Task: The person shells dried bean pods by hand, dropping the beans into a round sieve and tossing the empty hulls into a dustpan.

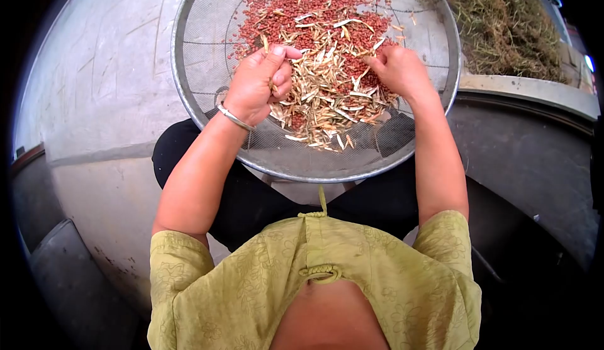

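Observation:
A round mesh sieve with a metal rim rests over my lap. Small red beans are spread in its far half, and dry, pale pod husks lie heaped in the middle. My left hand, with a bangle on its wrist, is raised over the left side of the heap. Its fingers are curled, and bits of dry husk show at its fingers. At the heap's right side my right hand has its thumb and fingers pinched low among beans and husks. A thin pale husk shows at those fingertips.
A large pile of dry, brownish-green plant stalks lies beyond the sieve at the right. A pale ledge runs in front of it. Pale concrete floor extends to the left. A dark grey object stands at the lower left.

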Action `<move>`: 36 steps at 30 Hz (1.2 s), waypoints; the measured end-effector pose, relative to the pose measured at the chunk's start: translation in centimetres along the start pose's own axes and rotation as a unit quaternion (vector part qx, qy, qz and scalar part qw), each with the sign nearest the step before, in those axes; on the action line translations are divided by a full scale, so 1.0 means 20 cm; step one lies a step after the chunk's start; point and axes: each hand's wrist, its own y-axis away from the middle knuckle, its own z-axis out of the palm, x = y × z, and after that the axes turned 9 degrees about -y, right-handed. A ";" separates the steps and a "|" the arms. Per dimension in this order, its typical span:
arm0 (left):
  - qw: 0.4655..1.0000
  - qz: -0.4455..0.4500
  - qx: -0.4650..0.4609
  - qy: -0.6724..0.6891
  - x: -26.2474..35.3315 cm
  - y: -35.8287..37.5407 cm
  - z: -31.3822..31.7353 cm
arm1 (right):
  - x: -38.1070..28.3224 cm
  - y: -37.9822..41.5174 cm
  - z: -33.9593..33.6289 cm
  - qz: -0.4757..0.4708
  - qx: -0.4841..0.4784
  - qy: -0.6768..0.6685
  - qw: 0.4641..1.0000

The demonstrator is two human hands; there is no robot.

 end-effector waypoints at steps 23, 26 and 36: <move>0.993 0.000 -0.026 -0.117 -0.06 -0.03 0.03 | -0.06 -0.09 0.00 -0.061 0.033 -0.131 0.989; 0.982 0.093 0.018 -0.165 -0.08 -0.04 0.05 | -0.14 -0.04 -0.11 -0.010 -0.028 -0.351 0.936; 0.984 0.061 -0.025 -0.165 -0.10 -0.05 0.08 | -0.25 0.04 -0.10 0.011 -0.221 -0.651 0.726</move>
